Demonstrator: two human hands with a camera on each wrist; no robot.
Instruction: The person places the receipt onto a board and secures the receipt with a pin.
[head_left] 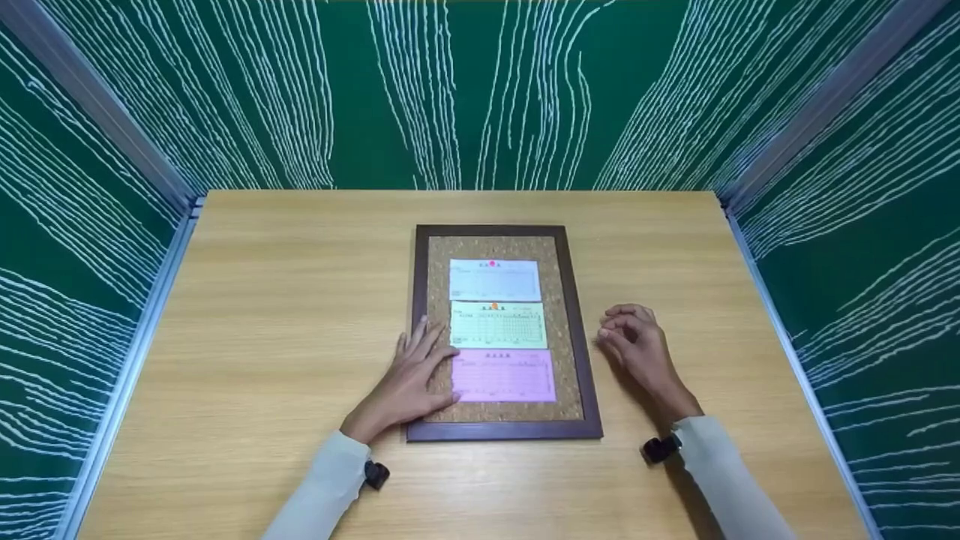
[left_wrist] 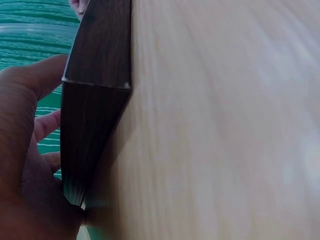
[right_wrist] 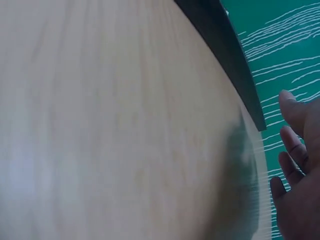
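A cork board (head_left: 439,259) in a dark brown frame lies on the table. On it, one below another, are a pale blue printed slip (head_left: 495,283), a light green one (head_left: 499,330) and a pink-purple one (head_left: 504,379). A red pushpin (head_left: 492,263) is at the blue slip's top edge, an orange pushpin (head_left: 494,306) at the green slip's. My left hand (head_left: 409,386) lies across the frame's left side, fingers spread, thumb and index fingertips at the pink-purple slip's left edge. Right of the board is my right hand (head_left: 641,352), fingers loosely bent, nothing visible between them.
The wooden table (head_left: 262,300) is enclosed by green panels (head_left: 480,90) with wavy white lines at the back and both sides. Metal posts (head_left: 120,105) stand at the corners. Each sleeved wrist carries a small black camera (head_left: 661,450).
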